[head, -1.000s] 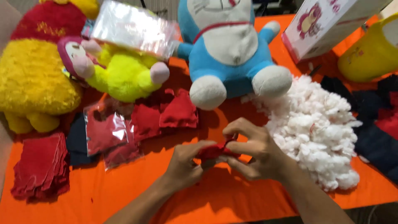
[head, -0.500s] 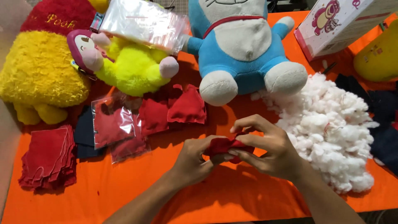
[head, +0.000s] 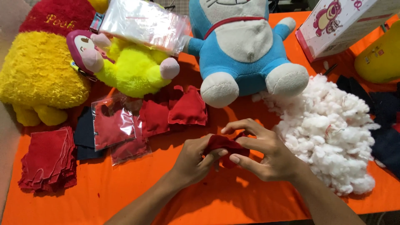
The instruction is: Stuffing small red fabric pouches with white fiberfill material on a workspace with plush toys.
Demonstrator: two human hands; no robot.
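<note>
My left hand and my right hand meet over the orange table, both gripping a small dark red fabric piece between fingers and thumbs. Most of the piece is hidden by the fingers. A heap of white stuffing lies just to the right of my right hand. Stuffed red fabric pouches lie above my hands, close to the blue plush toy's feet.
A blue and white plush toy, a yellow-green plush and a big yellow and red plush fill the back. Clear bags and bagged red pieces, a red fabric stack, a pink box, dark cloth.
Both hands stay together on the red piece, fingers shifting slightly. The view has tilted a little, so the table contents sit lower in frame.
</note>
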